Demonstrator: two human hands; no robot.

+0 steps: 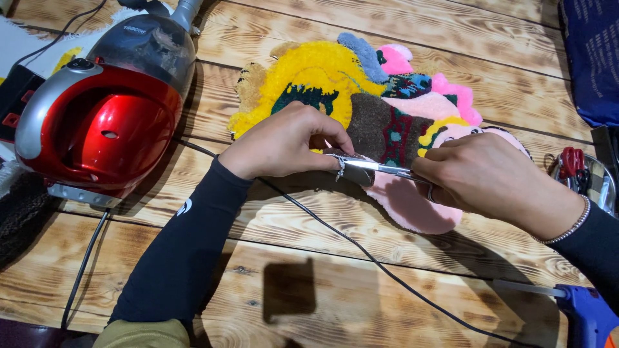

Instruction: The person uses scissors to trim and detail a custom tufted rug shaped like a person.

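A tufted rug piece [361, 90] in yellow, pink, brown and teal lies on the wooden table [400, 38]. My left hand [284, 142] pinches the rug's near brown edge and lifts it slightly. My right hand [483, 174] grips a pair of metal scissors [377, 167], whose blades point left and meet the rug edge right by my left fingertips. Both arms wear black sleeves, and a beaded bracelet sits on my right wrist.
A red and silver vacuum cleaner [103, 116] stands at the left, its black cord [361, 248] running across the planks under my arms. A blue glue gun [583, 312] lies at the lower right. A tin with red-handled tools [577, 171] sits at the right edge.
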